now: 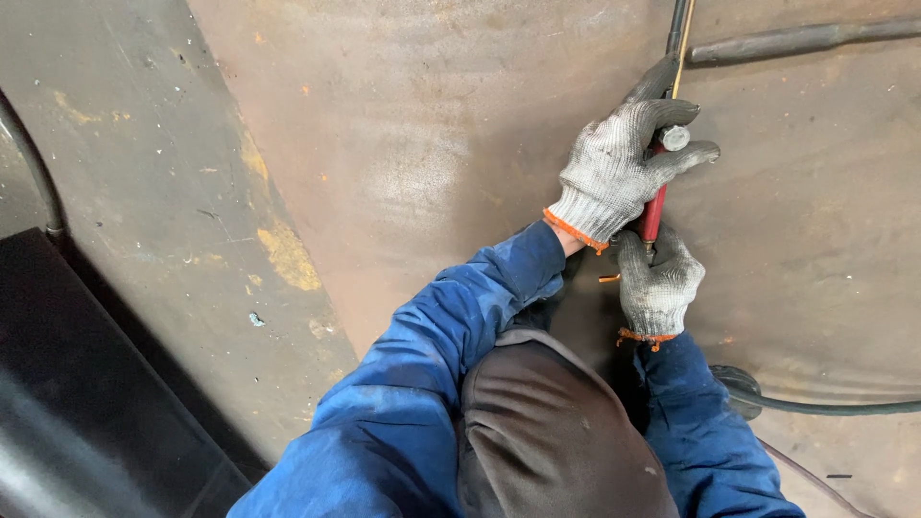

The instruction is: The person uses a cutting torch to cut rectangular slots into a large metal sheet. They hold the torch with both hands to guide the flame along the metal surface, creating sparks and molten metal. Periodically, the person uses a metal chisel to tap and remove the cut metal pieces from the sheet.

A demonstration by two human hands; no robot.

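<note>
The red-handled tool [653, 213] sits right of centre in the frame, running nearly straight up between my two gloved hands, its shaft carrying on as a thin dark rod [677, 29] that leaves the picture at the top edge. Nearest to me, at the bottom of the frame, are a dark rounded shape [556, 432] that I take for a knee or a hood, and my blue sleeves [432, 374] on either side of it. Just beyond, my right hand [658, 283] wraps the lower end of the handle, fingers [683, 273] curled closed around it. Further up, my left hand [624, 163] grips the upper handle, fingers [686, 156] folded over it next to a small pale round cap [674, 138].

I judge the tool stiff and fairly light, a rigid metal stem with a smooth painted or plastic grip; knit gloves should hold it well, though the grip could twist if the hold slackens. The red section is the sensible place to hold, low for control and high for steering.

Behind the hands lies a broad rusty steel plate [432, 144]; a dark hose [825, 407] curls in at the lower right, and a grey bar [796, 40] lies at the upper right.

The tool's working tip is cut off above, and its lower end is buried in my right palm. A thin pale strip beside the rod I cannot identify. The black mass [86, 403] at lower left is too dark to read.
</note>
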